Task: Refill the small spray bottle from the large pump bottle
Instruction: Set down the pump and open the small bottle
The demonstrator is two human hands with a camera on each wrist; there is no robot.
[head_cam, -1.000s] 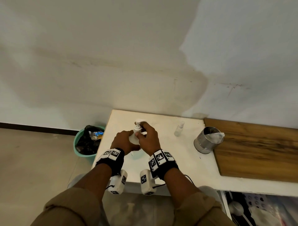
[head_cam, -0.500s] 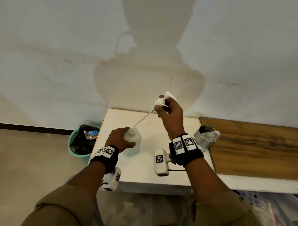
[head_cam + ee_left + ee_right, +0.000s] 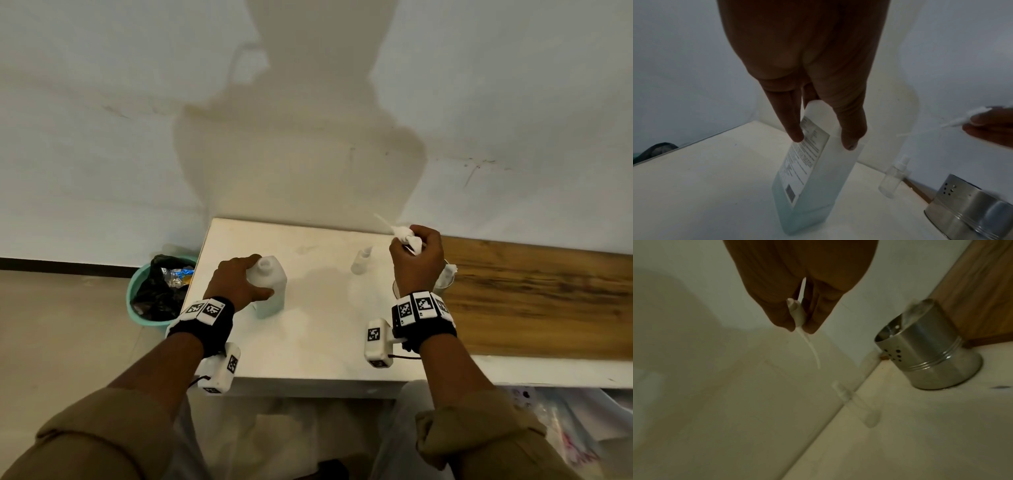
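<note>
The large bottle (image 3: 270, 281) (image 3: 813, 170), frosted with pale blue liquid low inside and a printed label, stands uncapped on the white table (image 3: 308, 335). My left hand (image 3: 236, 284) (image 3: 822, 139) grips its shoulder from above. My right hand (image 3: 416, 253) (image 3: 799, 327), raised over the table's back right, holds the removed white pump head (image 3: 406, 236) (image 3: 796, 311), whose thin dip tube (image 3: 813, 352) hangs out past the fingers. The small clear spray bottle (image 3: 361, 262) (image 3: 893, 177) (image 3: 855, 400) stands capped between both hands, touched by neither.
A perforated steel cup (image 3: 445, 277) (image 3: 970, 209) (image 3: 929, 353) stands under my right hand at the edge of a wooden board (image 3: 541, 301). A teal bin (image 3: 157, 291) with rubbish sits on the floor left of the table. The wall is close behind.
My right hand pulled the pump head and its tube out of the large bottle, lifted it, then carried it right and lower above the steel cup. My left hand stayed on the bottle.
</note>
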